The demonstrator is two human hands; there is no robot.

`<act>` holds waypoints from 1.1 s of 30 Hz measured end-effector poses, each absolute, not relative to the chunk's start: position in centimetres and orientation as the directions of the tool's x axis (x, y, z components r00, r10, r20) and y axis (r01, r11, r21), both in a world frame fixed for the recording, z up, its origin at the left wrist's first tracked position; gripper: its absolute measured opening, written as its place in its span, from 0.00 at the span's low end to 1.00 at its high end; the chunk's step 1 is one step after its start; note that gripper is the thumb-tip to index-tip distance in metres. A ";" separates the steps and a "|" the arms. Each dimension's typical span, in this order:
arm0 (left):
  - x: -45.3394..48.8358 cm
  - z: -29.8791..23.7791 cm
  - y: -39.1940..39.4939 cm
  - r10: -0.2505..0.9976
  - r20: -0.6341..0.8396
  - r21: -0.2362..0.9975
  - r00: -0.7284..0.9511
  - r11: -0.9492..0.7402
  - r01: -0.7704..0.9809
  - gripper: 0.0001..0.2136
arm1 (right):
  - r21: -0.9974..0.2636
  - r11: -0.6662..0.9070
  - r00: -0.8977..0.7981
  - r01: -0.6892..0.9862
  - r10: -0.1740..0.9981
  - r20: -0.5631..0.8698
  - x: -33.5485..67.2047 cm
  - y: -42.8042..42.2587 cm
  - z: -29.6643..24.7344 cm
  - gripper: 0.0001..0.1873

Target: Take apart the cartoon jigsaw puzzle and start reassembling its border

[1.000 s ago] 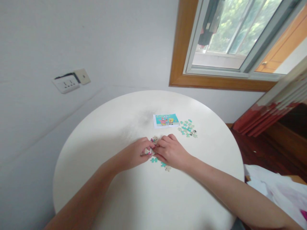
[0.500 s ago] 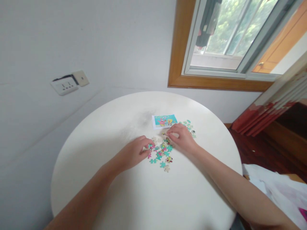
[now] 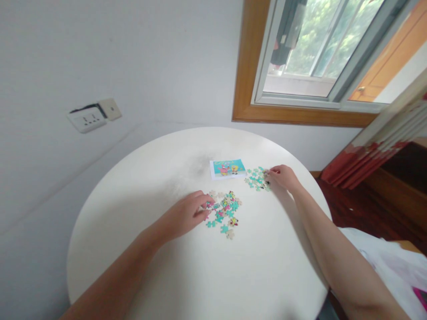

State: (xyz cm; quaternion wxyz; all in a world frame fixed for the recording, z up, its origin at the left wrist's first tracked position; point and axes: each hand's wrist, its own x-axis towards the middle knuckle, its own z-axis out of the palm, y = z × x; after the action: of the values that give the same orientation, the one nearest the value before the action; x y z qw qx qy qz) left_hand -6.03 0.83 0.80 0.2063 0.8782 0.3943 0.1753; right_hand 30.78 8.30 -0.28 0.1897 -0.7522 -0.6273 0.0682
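While the left hand, fingers parted, is at the bigger puzzle pile, the right hand is at the smaller pile, grip unclear.

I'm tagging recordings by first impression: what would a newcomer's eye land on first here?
Probably the loose pile of colorful puzzle pieces near the middle of the round white table, with the left hand at its left edge. Just beyond lies a cartoon picture, with a smaller, mostly teal pile to its right, where the right hand is.
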 end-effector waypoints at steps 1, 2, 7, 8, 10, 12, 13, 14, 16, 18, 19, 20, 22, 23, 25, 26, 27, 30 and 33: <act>-6.0 0.8 0.8 0.765 0.145 0.503 0.628 -0.604 0.618 0.11 | -0.347 -0.143 0.203 0.927 0.969 0.144 30.8 8.3 -0.3 0.16; -6.0 0.9 0.8 0.765 0.147 0.506 0.627 -0.603 0.617 0.11 | -0.325 -0.143 0.202 0.935 0.967 0.154 30.8 8.3 -0.3 0.16; -6.0 0.8 0.8 0.763 0.152 0.513 0.628 -0.604 0.610 0.12 | -0.255 -0.142 0.195 0.956 0.962 0.193 31.2 8.2 -0.4 0.18; -6.0 0.8 0.8 0.765 0.150 0.516 0.626 -0.600 0.611 0.12 | -0.242 -0.147 0.197 0.959 0.960 0.197 31.3 8.2 -0.4 0.17; -6.0 0.8 0.8 0.773 0.148 0.526 0.617 -0.590 0.612 0.12 | -0.224 -0.153 0.200 0.962 0.958 0.205 31.3 8.2 -0.5 0.16; -6.0 0.9 0.9 0.783 0.151 0.530 0.604 -0.580 0.619 0.12 | -0.223 -0.141 0.190 0.965 0.958 0.214 31.3 8.3 -0.6 0.15; -6.0 0.9 0.9 0.788 0.157 0.527 0.596 -0.577 0.624 0.12 | -0.226 -0.125 0.174 0.966 0.961 0.216 31.2 8.3 -0.6 0.15; -6.0 1.0 0.9 0.793 0.163 0.519 0.586 -0.575 0.633 0.12 | -0.229 -0.106 0.157 0.968 0.963 0.217 31.1 8.3 -0.7 0.15; -6.1 1.0 1.1 0.810 0.181 0.493 0.558 -0.565 0.661 0.12 | -0.230 -0.075 0.126 0.970 0.968 0.216 31.0 8.2 -0.8 0.14; -6.3 0.9 1.4 0.831 0.214 0.468 0.513 -0.548 0.693 0.13 | -0.234 -0.066 0.119 0.970 0.968 0.220 30.8 8.1 -0.8 0.13; -6.4 0.8 1.6 0.840 0.235 0.458 0.490 -0.540 0.706 0.13 | -0.240 -0.068 0.125 0.968 0.965 0.230 30.7 8.0 -0.7 0.13; -6.5 0.7 1.7 0.845 0.259 0.451 0.468 -0.535 0.715 0.14 | -0.252 -0.066 0.130 0.966 0.960 0.247 30.6 8.0 -0.5 0.14; -6.8 0.5 2.0 0.845 0.300 0.437 0.442 -0.534 0.724 0.14 | -0.293 -0.016 0.109 0.956 0.946 0.306 30.3 7.8 -0.1 0.14; -6.8 0.4 2.1 0.843 0.314 0.428 0.437 -0.537 0.727 0.14 | -0.316 0.037 0.079 0.948 0.935 0.346 29.9 7.7 0.1 0.13; -6.9 0.3 2.1 0.842 0.319 0.413 0.435 -0.537 0.736 0.14 | -0.353 0.189 -0.021 0.916 0.904 0.428 28.8 7.4 0.6 0.12; -6.9 0.3 2.1 0.844 0.313 0.410 0.436 -0.534 0.740 0.14 | -0.363 0.272 -0.081 0.891 0.883 0.462 28.0 7.2 0.8 0.12; -6.9 0.3 2.0 0.846 0.305 0.409 0.437 -0.530 0.743 0.13 | -0.366 0.350 -0.141 0.862 0.860 0.490 27.1 6.8 1.0 0.12; -6.8 0.3 1.9 0.853 0.286 0.419 0.437 -0.521 0.744 0.12 | -0.354 0.549 -0.336 0.757 0.792 0.510 23.8 5.4 1.2 0.12; -7.0 0.3 1.9 0.858 0.287 0.418 0.427 -0.513 0.750 0.14 | -0.300 0.678 -0.517 0.671 0.718 0.466 20.6 3.8 1.0 0.13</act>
State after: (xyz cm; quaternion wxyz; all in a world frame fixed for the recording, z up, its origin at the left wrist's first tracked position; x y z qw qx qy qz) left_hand -6.97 1.94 0.33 0.1140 0.8370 0.4800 0.2365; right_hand 20.61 3.77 0.96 0.2867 -0.3994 -0.8699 0.0407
